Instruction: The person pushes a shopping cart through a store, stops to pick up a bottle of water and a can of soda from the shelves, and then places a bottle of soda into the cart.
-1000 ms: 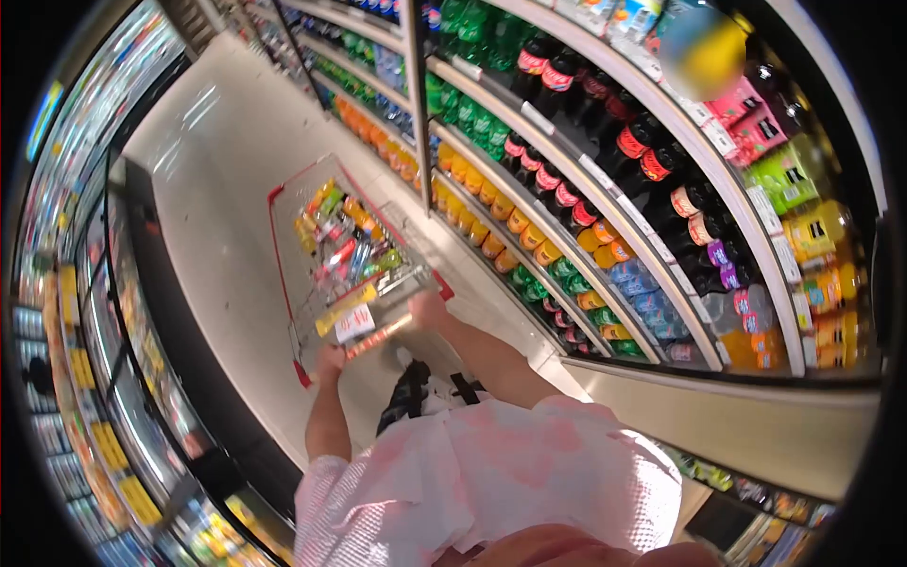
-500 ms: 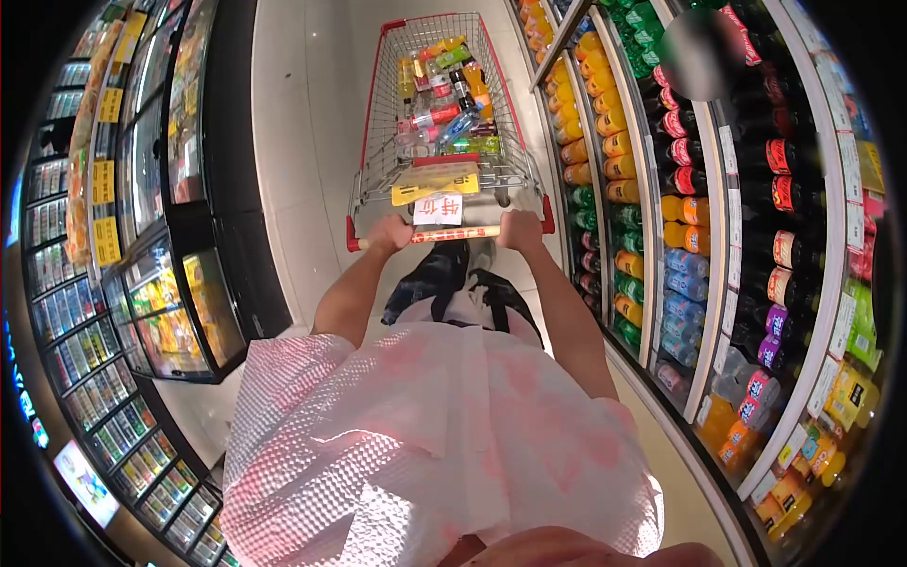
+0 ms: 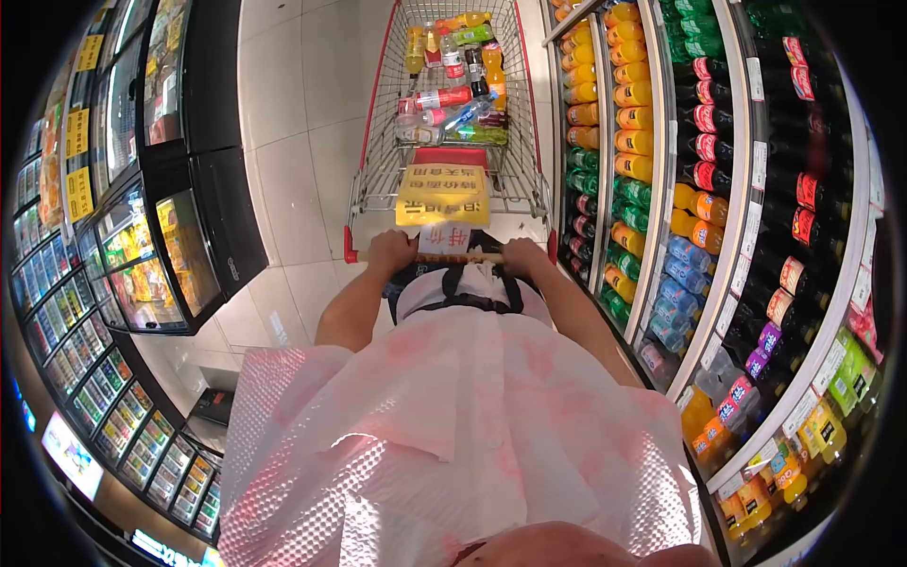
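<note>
My left hand is closed around the left end of the shopping cart handle. Its right end is gripped by my right hand. Ahead of me, the wire shopping cart has a red rim and holds several drink bottles lying in a loose pile. Among them are an orange bottle, a clear bottle with a blue label and a red-labelled bottle. Between handle and basket hangs a yellow sign, with a white paper below it.
Along my right run shelves with rows of orange drinks, cola bottles and blue-tinted water bottles. To my left stands a black display case with glass panels, with racks of small packs beyond it. Pale tiles cover the floor.
The cart handle and both hands sit slightly lower in view, closer to my body. The yellow sign now shows more of its face. Shelves and display case have shifted in view; both hands keep their grip.
</note>
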{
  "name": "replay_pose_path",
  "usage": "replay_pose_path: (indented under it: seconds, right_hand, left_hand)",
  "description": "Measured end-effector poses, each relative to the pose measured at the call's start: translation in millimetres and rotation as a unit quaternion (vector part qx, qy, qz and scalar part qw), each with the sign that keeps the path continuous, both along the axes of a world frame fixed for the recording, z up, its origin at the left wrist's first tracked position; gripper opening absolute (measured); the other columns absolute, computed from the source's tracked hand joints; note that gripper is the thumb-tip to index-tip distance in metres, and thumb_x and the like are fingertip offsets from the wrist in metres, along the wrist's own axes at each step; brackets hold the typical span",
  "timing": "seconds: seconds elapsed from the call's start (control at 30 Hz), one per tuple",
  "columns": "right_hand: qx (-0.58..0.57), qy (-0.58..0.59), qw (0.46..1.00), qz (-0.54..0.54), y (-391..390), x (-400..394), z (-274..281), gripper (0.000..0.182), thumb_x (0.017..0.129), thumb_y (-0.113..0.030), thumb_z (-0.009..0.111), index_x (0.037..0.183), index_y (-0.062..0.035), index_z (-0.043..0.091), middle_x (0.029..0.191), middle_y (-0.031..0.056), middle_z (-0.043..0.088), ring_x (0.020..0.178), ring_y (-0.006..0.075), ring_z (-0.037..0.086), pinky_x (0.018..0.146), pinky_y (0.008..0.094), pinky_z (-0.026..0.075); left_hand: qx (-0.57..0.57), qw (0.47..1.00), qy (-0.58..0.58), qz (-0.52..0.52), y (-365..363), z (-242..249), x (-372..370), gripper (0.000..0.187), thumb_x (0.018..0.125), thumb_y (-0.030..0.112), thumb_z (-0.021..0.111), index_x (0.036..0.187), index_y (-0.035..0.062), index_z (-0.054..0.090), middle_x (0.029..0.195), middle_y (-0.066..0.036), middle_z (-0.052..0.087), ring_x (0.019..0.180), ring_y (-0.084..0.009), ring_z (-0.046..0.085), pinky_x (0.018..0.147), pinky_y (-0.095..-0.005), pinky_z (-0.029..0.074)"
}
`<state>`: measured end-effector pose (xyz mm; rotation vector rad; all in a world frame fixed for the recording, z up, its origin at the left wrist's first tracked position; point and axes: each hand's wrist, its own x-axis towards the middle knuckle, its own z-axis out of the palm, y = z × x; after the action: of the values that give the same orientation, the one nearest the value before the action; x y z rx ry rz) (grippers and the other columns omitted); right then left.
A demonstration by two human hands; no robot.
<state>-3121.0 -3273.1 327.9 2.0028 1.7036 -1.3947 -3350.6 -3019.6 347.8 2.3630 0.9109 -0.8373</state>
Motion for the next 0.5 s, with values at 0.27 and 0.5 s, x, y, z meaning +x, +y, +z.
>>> replay_pose_path:
  seconds: [0.27,0.5]
  right_hand:
    - [0.071,0.005,0.997,-0.022,-28.6,-22.6,-15.2,0.024,0.080,-0.026,0.064,0.078,-0.0053,0.077,0.082,0.0169,0.075,0.081,0.0348,0.074,0.073,0.0461,0.059]
    - [0.058,0.011,0.997,-0.047,-27.4,-23.4,-8.9,0.025,0.084,-0.024,0.063,0.081,-0.0030,0.076,0.084,0.0175,0.075,0.081,0.0346,0.074,0.073,0.0458,0.060]
  left_hand:
    - [-0.006,1.000,0.011,-0.015,-14.6,-10.5,-19.3,0.048,0.092,0.043,0.050,0.085,0.0041,0.077,0.085,-0.025,0.072,0.082,-0.0433,0.071,0.078,-0.0531,0.056]
    - [0.064,0.991,-0.100,-0.065,-18.9,-40.7,-43.2,0.030,0.085,0.031,0.062,0.073,0.0062,0.071,0.071,-0.020,0.069,0.067,-0.0382,0.069,0.062,-0.0517,0.054]
